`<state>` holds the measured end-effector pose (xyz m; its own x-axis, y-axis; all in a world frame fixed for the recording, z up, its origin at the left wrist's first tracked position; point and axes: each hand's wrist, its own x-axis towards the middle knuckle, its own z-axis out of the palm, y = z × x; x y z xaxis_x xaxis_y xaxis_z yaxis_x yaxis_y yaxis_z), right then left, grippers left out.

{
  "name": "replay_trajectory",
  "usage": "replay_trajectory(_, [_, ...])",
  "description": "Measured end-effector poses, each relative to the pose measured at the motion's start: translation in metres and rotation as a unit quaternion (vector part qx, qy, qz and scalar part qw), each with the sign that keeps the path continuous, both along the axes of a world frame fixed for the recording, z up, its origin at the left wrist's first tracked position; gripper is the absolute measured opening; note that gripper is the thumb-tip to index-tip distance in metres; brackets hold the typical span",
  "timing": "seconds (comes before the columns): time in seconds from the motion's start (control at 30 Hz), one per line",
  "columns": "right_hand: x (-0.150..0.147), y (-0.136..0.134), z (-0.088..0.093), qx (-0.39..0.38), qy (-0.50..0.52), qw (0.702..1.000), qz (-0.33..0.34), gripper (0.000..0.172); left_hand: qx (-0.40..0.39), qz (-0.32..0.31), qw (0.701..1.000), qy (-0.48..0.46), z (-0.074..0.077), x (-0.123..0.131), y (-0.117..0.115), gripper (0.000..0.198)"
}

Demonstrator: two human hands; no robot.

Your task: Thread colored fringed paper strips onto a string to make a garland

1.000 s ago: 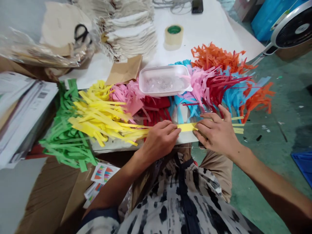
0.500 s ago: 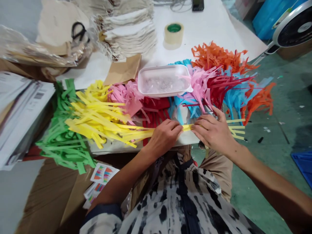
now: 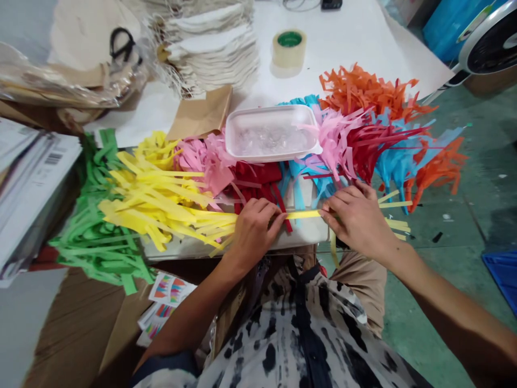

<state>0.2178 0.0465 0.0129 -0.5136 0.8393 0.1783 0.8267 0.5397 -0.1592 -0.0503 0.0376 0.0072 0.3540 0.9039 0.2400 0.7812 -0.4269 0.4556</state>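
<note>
A bundle of yellow paper strips [image 3: 302, 214] runs between my two hands at the table's front edge. My left hand [image 3: 258, 226] is closed around its left part, thumb and fingers pinching near the middle. My right hand [image 3: 355, 215] grips the right part, and the fringed ends stick out beyond it. To the left of my left hand lies a heap of yellow strips [image 3: 157, 194]. Dark red strips [image 3: 258, 180] lie behind my left hand. Pink fringe [image 3: 337, 134] and light blue fringe [image 3: 399, 156] rest behind my right hand.
A white plastic tray [image 3: 271, 114] with small clear pieces stands behind the strips. Green strips [image 3: 99, 231] hang over the front edge. Orange fringe [image 3: 363, 94], a tape roll [image 3: 290, 49] and stacked pale bundles [image 3: 214, 48] are farther back. A fan [image 3: 490, 40] stands right.
My left hand has slid left along the yellow bundle, widening the gap to my right hand. A longer flat yellow stretch now shows between them.
</note>
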Motion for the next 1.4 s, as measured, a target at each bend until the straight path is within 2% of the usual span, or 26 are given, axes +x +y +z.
replay_trajectory(0.17, [-0.006, 0.003, 0.006, -0.018, -0.033, 0.999, -0.014, 0.022, -0.007, -0.002, 0.998, 0.061, 0.002, 0.005, 0.006, 0.019])
replay_trajectory(0.37, [-0.008, 0.004, 0.006, -0.026, -0.042, 0.998, -0.031, 0.018, -0.027, -0.011, 0.999, 0.024, 0.002, 0.001, 0.008, 0.022])
replay_trajectory(0.43, [-0.01, 0.001, 0.007, -0.003, -0.045, 0.998, -0.052, 0.016, -0.022, -0.01, 0.999, 0.028, 0.002, 0.0, 0.007, 0.019])
replay_trajectory(0.5, [-0.013, -0.004, 0.009, 0.042, -0.049, 0.996, -0.061, 0.013, 0.001, -0.008, 0.999, 0.041, 0.003, 0.002, 0.005, 0.01])
replay_trajectory(0.57, [-0.017, -0.011, 0.009, 0.087, -0.046, 0.995, -0.025, 0.015, 0.054, -0.02, 0.997, 0.056, 0.003, 0.006, 0.002, 0.014])
replay_trajectory(0.63, [-0.02, -0.017, 0.006, 0.113, -0.037, 0.992, 0.034, 0.024, 0.121, -0.061, 0.988, 0.073, 0.002, 0.011, 0.0, 0.018])
replay_trajectory(0.7, [-0.02, -0.021, 0.0, 0.126, -0.022, 0.99, 0.061, 0.026, 0.168, -0.114, 0.975, 0.094, 0.0, 0.011, 0.0, 0.015])
replay_trajectory(0.8, [-0.012, -0.022, -0.008, 0.135, 0.004, 0.989, 0.06, 0.021, 0.191, -0.143, 0.963, 0.126, -0.005, -0.005, 0.002, 0.016])
replay_trajectory(0.9, [0.001, -0.02, -0.011, 0.112, 0.03, 0.991, 0.059, 0.02, 0.201, -0.112, 0.965, 0.128, -0.006, -0.038, 0.005, 0.02])
replay_trajectory(1.0, [0.009, -0.017, -0.009, 0.073, 0.055, 0.994, 0.061, 0.024, 0.202, -0.063, 0.97, 0.118, 0.002, -0.06, 0.004, 0.022])
replay_trajectory(1.07, [0.009, -0.015, -0.006, 0.072, 0.057, 0.994, 0.062, 0.021, 0.207, -0.041, 0.973, 0.09, 0.011, -0.054, 0.0, 0.024])
replay_trajectory(1.17, [0.006, -0.011, -0.002, 0.071, 0.048, 0.995, 0.056, 0.016, 0.161, -0.095, 0.981, 0.05, 0.017, -0.02, -0.004, 0.026])
replay_trajectory(1.27, [0.005, -0.008, -0.001, 0.063, 0.041, 0.996, 0.054, 0.019, 0.085, -0.144, 0.984, 0.061, 0.011, 0.014, -0.001, 0.019])
replay_trajectory(1.4, [0.008, -0.001, -0.003, 0.065, 0.042, 0.995, 0.063, 0.023, 0.055, -0.119, 0.989, 0.074, -0.003, 0.028, 0.008, 0.019])
